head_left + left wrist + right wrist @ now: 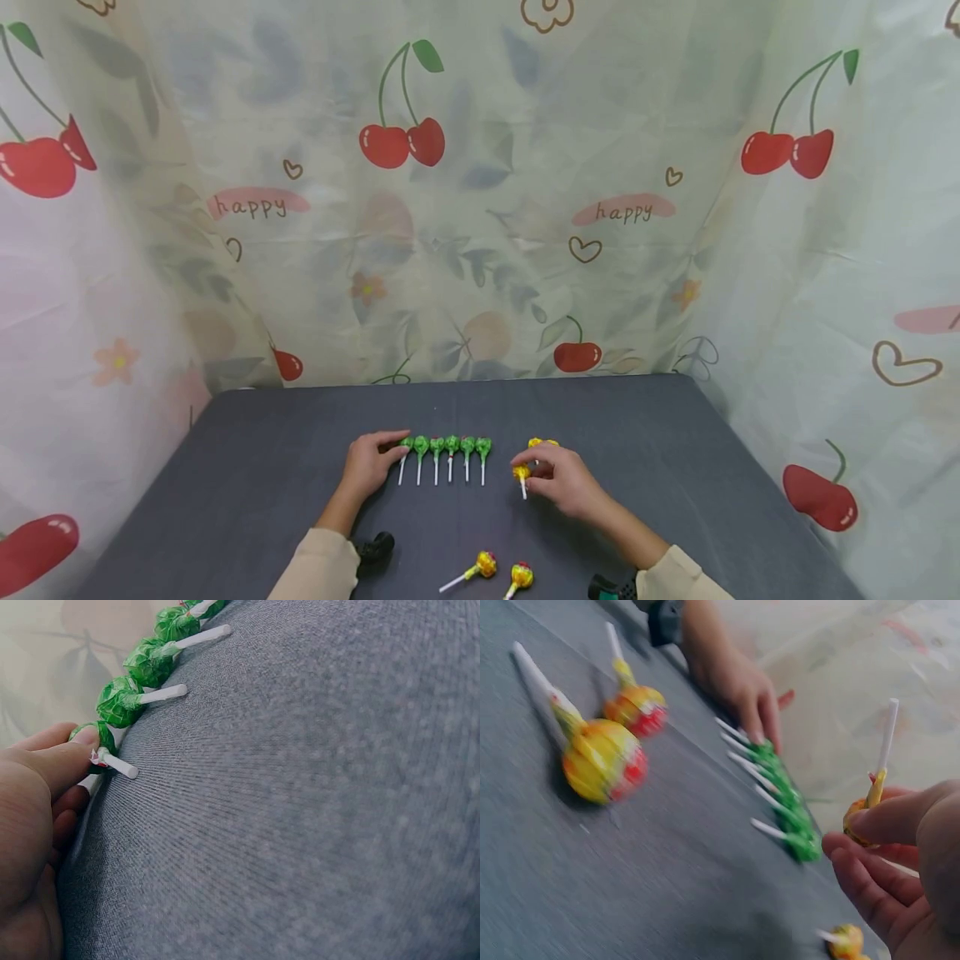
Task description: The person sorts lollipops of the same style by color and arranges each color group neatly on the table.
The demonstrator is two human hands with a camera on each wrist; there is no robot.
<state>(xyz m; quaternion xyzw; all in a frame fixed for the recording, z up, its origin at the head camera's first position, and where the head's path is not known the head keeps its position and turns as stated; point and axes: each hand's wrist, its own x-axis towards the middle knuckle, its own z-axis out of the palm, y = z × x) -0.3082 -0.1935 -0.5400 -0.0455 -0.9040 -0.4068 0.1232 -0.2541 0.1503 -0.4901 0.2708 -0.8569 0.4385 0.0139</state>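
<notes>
My left hand pinches the head of the leftmost green-wrapped lollipop between thumb and fingers. That lollipop ends a straight row of several green lollipops, all with their white sticks pointing toward me. To the right of the row, my right hand holds a yellow-wrapped lollipop by its head, and the right wrist view shows its white stick jutting out past the fingers. Just behind this hand lie more yellow lollipops, partly hidden by it.
Two more yellow lollipops with red patches, one on the left and one on the right, lie near the front of the dark grey table. A cherry-patterned curtain surrounds the table's back and sides. Both wrists wear black bands.
</notes>
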